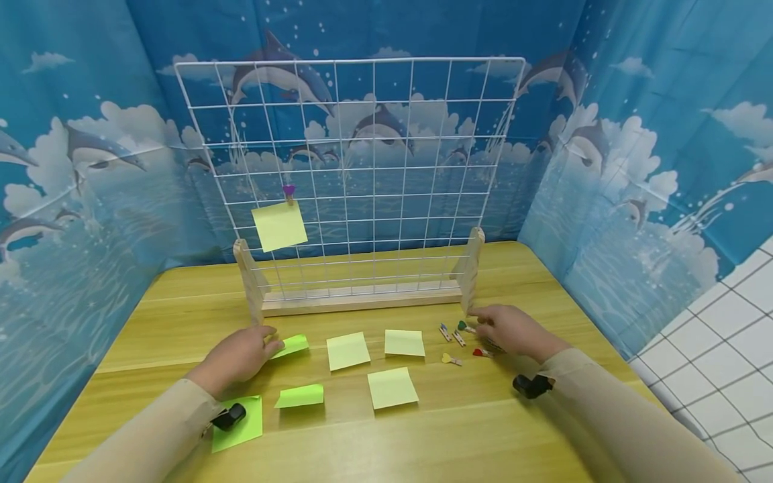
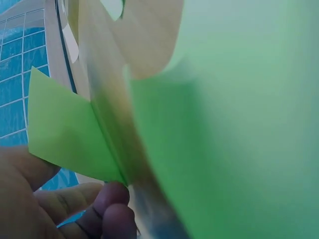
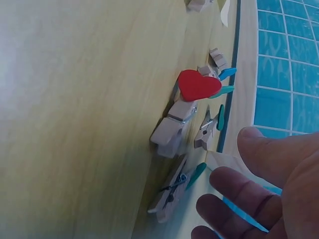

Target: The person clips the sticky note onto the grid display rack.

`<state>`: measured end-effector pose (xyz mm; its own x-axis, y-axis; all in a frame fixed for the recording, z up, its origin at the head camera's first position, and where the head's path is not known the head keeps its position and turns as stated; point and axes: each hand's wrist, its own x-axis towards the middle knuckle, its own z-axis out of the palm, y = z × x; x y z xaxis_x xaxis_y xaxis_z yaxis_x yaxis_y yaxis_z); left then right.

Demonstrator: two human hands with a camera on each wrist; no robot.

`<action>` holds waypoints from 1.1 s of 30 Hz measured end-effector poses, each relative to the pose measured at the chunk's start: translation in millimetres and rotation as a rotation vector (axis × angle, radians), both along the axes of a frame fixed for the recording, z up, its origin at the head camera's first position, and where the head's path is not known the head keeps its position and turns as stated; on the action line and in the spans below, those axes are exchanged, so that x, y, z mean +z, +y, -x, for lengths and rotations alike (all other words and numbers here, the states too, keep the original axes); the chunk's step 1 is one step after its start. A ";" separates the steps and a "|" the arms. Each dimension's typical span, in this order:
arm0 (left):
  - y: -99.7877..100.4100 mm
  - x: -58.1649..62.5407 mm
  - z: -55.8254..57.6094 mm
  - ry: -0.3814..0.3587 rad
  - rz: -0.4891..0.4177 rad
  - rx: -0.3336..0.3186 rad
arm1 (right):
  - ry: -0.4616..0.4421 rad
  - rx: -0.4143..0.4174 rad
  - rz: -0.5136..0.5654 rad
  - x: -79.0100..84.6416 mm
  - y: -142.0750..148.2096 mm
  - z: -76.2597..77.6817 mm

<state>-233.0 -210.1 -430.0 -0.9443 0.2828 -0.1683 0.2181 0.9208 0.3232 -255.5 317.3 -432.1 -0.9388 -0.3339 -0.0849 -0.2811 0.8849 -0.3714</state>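
Observation:
At the left of the table my left hand (image 1: 244, 355) is at the edge of a green sticky note (image 1: 292, 346). In the left wrist view, thumb and fingertips lie along the lower edge of this raised note (image 2: 70, 129), with a gap between thumb and fingers. To the right, my right hand (image 1: 513, 329) hovers beside small wooden clothespins, its fingers loosely spread and holding nothing. Among these are a red-heart clothespin (image 3: 197, 87), a yellow-heart clothespin (image 1: 451, 359) and a green-heart clothespin (image 1: 465, 327). Another clothespin (image 3: 172, 191) lies nearest the right fingers.
A white wire grid (image 1: 374, 168) stands upright in a wooden base (image 1: 362, 300). A purple-heart clothespin (image 1: 290, 193) holds a yellow sticky note (image 1: 280, 226) on it. Three pale yellow notes (image 1: 347, 351) and other green notes (image 1: 300, 396) lie on the table. Dolphin-print curtains (image 1: 652, 134) surround it.

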 end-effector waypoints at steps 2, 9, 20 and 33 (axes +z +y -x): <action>0.3 -1.9 0.7 -0.024 -0.018 0.012 | -0.012 0.004 0.004 -0.8 -1.9 3.0; 0.7 -8.0 3.3 -0.043 -0.049 0.037 | 0.000 0.025 -0.020 -6.2 -7.0 11.1; 0.0 -12.1 4.3 -0.057 -0.110 0.116 | -0.031 0.025 -0.038 -9.8 -15.2 17.0; -0.2 -14.5 4.7 -0.048 -0.192 0.159 | -0.044 0.021 -0.058 -12.7 -17.1 18.5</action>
